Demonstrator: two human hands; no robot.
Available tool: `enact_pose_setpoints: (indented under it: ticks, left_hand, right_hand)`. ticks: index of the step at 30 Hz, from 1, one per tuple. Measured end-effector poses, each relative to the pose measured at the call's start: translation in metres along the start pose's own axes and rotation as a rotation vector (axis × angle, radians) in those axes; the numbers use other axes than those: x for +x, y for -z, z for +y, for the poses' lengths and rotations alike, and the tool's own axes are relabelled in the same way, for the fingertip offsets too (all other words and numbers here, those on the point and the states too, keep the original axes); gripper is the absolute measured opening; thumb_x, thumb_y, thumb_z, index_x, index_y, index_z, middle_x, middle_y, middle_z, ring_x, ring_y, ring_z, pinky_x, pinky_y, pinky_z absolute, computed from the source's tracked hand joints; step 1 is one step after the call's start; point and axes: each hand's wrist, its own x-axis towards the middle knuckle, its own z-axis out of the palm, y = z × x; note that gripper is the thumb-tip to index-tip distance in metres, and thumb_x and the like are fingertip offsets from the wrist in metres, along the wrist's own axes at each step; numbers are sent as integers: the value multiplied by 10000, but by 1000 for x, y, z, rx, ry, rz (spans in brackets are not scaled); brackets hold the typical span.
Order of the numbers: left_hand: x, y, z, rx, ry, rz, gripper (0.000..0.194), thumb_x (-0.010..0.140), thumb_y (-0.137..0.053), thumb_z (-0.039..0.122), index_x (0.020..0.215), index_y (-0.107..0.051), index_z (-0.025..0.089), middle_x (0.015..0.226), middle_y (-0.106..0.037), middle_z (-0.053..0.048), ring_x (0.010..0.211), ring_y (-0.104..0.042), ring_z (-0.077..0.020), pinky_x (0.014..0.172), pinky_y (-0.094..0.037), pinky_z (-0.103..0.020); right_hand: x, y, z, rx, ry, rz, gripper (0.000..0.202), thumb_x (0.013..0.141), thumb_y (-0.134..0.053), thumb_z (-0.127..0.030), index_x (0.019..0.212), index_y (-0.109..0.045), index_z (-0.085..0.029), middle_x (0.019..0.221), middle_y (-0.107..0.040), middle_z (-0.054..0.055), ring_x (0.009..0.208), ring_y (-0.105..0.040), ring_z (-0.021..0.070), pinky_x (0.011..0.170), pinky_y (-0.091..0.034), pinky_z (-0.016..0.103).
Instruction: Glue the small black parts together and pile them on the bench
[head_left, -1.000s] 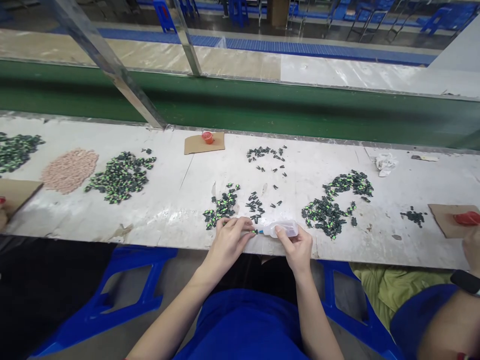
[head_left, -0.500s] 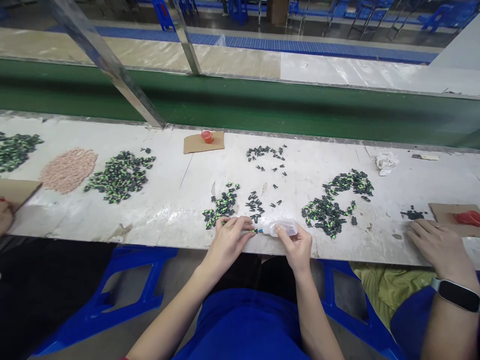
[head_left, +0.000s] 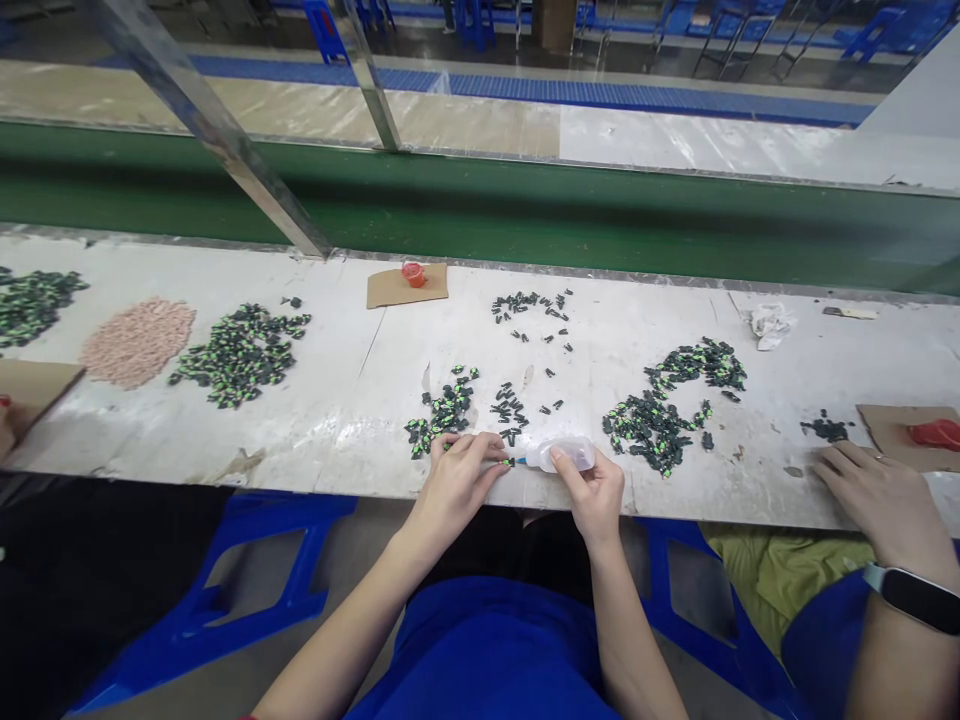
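Note:
Near the front edge of the white table, my left hand (head_left: 463, 478) pinches a small black-and-green part (head_left: 508, 462) between thumb and fingertips. My right hand (head_left: 595, 490) is closed around a translucent squeeze bottle (head_left: 564, 455), which lies sideways with its blue nozzle tip (head_left: 521, 461) pointing left, at or very close to the part. Just beyond my left hand is a heap of black-and-green parts (head_left: 448, 408). Small dark pieces (head_left: 509, 408) lie loose beside that heap, straight ahead of the bottle. Whether any liquid leaves the nozzle is too small to see.
Larger black-and-green piles (head_left: 651, 432) lie to the right and left, with a pink heap (head_left: 138, 342) farther left. A red cup (head_left: 413, 274) stands on cardboard (head_left: 382, 289) at the back. A co-worker's hand (head_left: 877, 490) rests at the right; another person's hand shows at the left edge.
Almost nothing differs. Both my hands keep their places, with the nozzle still at the small part; the view has shifted very slightly.

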Motion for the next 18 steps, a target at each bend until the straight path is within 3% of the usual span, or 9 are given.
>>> enact_pose_setpoints:
  ticks: [18]
  left_hand:
    - [0, 1, 2, -26, 23, -4, 117, 882, -587, 207, 964, -509, 235, 918, -761, -13, 914, -687, -208, 944, -321, -431]
  right_hand:
    - [0, -1, 1, 6, -9, 8, 269, 720, -692, -409, 612, -642, -167, 559, -598, -4, 533, -522, 139, 501, -441, 247]
